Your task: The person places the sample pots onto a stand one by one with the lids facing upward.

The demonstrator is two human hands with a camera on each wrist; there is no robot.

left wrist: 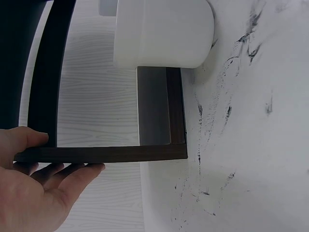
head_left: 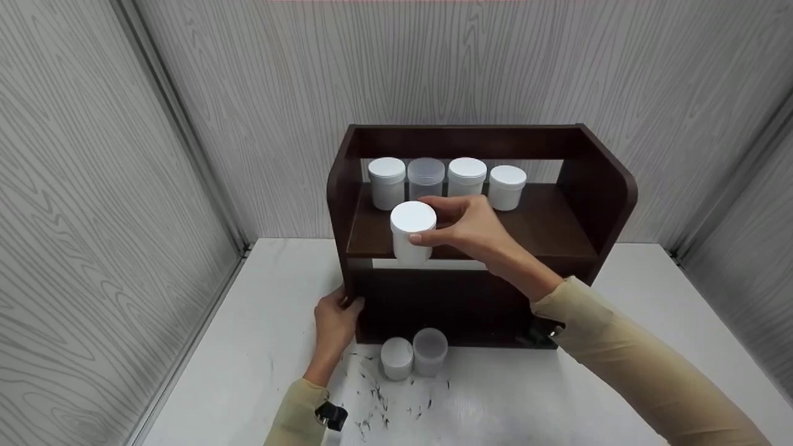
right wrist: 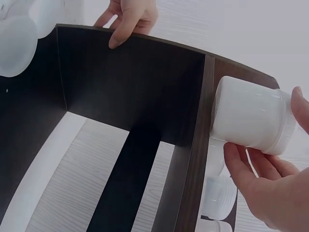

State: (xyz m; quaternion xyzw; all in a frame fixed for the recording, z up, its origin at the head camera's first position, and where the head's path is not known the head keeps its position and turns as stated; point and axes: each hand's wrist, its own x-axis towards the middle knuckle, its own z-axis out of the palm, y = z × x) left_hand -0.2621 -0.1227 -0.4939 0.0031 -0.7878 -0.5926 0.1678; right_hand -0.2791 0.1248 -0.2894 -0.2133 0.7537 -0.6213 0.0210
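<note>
My right hand (head_left: 474, 229) grips a white lidded jar (head_left: 412, 238) between thumb and fingers, upright at the front edge of the upper shelf. In the right wrist view the jar (right wrist: 251, 116) lies right beside the shelf board. My left hand (head_left: 334, 325) holds the left side panel of a dark brown two-tier rack (head_left: 458, 303); in the left wrist view the thumb is on one face of the panel (left wrist: 106, 153) and the fingers on the other. Behind the held jar, a row of jars stands on the upper shelf: a white jar (head_left: 388, 186), a translucent jar (head_left: 426, 176) and further white jars (head_left: 507, 189).
On the white table (head_left: 279, 272), in front of the rack, stand a white-lidded jar (head_left: 396, 359) and a translucent jar (head_left: 430, 353). Dark scuff marks streak the tabletop near them. Grey wood-patterned walls (head_left: 279, 124) enclose the table at the back and sides.
</note>
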